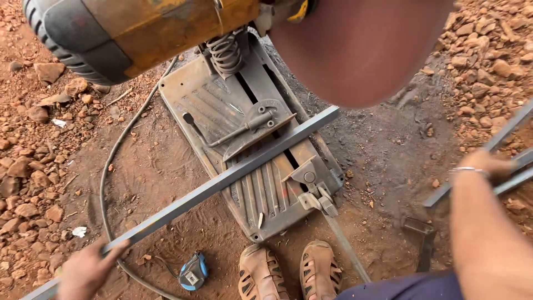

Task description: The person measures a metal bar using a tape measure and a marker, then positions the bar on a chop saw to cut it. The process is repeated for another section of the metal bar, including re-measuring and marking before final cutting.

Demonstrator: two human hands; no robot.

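Note:
A long grey square steel tube (222, 180) lies slantwise across the base of a worn chop saw (211, 105), against its vise fence (261, 119). My left hand (89, 269) grips the tube's near end at the lower left. My right hand (491, 164), with a bracelet at the wrist, reaches right and closes on one of several steel bars (513, 125) lying on the dirt. The saw's yellow motor housing (139, 28) and its blurred reddish disc (361, 50) are raised above the tube.
A blue tape measure (192, 271) lies by my sandalled feet (288, 272). A power cable (108, 166) curves over the red dirt on the left. Loose stones (33, 166) lie on both sides. A dark metal piece (422, 233) rests right of the vise screw (319, 197).

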